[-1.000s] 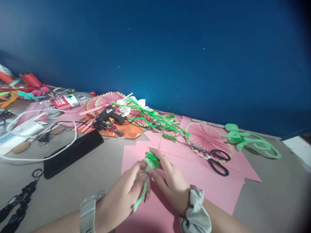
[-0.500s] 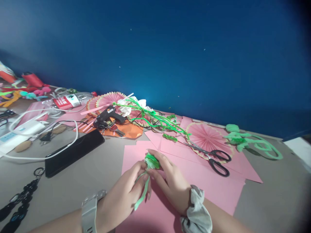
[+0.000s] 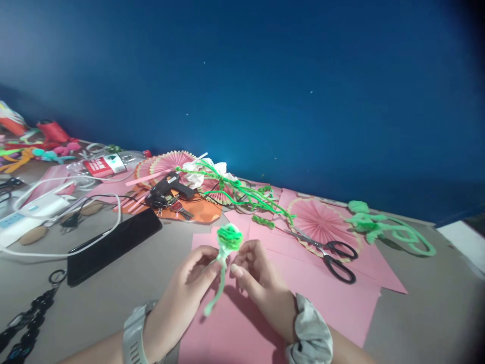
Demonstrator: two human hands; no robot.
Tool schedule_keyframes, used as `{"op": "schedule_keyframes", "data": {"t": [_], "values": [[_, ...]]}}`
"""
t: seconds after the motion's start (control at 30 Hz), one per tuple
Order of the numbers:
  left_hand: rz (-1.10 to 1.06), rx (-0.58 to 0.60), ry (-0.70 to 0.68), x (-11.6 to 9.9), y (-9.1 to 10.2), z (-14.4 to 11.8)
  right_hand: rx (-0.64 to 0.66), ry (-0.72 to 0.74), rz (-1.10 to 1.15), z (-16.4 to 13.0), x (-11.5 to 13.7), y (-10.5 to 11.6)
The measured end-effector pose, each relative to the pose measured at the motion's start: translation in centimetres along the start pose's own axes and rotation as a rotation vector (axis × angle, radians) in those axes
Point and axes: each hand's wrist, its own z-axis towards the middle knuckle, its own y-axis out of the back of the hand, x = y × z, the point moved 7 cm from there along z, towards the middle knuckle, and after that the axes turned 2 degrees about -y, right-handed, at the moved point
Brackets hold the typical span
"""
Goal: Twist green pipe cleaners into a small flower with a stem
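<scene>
Between my left hand's thumb and fingers is a pipe-cleaner flower, pinched just below its head. The head is bright green rolled pipe cleaner with a paler green and white base. Its pale green stem hangs down past my left thumb, the tip over the pink paper. Close to the flower's right side, my right hand has its fingers loosely curled, the thumb a little apart from them. Nothing shows in its grasp, and it looks clear of the stem.
Black-handled scissors lie right of my hands, by a pink paper fan. Green pipe cleaners lie behind. A glue gun rests on orange paper. Leftward are a black phone, a power strip and a plastic bottle.
My right hand has let go of the flower head and drawn slightly down and right. The flower now stands uncovered, held only by my left hand. The view has shifted slightly.
</scene>
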Motion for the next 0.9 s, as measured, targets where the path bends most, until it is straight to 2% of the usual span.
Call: {"op": "schedule_keyframes", "data": {"t": [0.07,0.17,0.3,0.43,0.57,0.63,0.7,0.77,0.83,0.9], "values": [[-0.041,-0.017,0.001,0.0,0.0,0.0,0.062,0.026,-0.03,-0.2,0.3,-0.5],[-0.043,-0.027,-0.003,0.0,0.1,0.1,0.16,0.048,-0.195,-0.5,0.8,-1.5],[-0.029,-0.02,0.007,-0.1,0.0,0.1,0.111,0.01,-0.342,-0.6,1.0,-1.7],[-0.083,0.006,0.072,0.0,-0.3,0.2,0.041,0.019,-0.279,-0.5,1.0,-1.3],[-0.171,0.033,0.121,0.3,-0.6,0.5,-0.058,0.016,-0.03,-0.3,0.9,-0.2],[-0.179,0.042,0.112,0.4,-0.6,0.6,-0.051,-0.01,0.032,-0.3,0.9,-0.1],[-0.164,0.046,0.1,0.5,-0.5,0.6,0.004,-0.034,-0.056,-0.4,0.9,-0.5],[-0.12,0.021,0.096,0.7,-0.3,0.3,0.078,-0.036,-0.243,-0.6,1.0,-1.3],[-0.093,0.013,0.079,0.8,-0.3,0.0,0.095,-0.028,-0.411,-0.9,1.0,-1.8],[-0.089,0.044,0.065,0.8,-0.5,-0.2,0.086,-0.01,-0.486,-1.1,1.2,-2.0]]}}
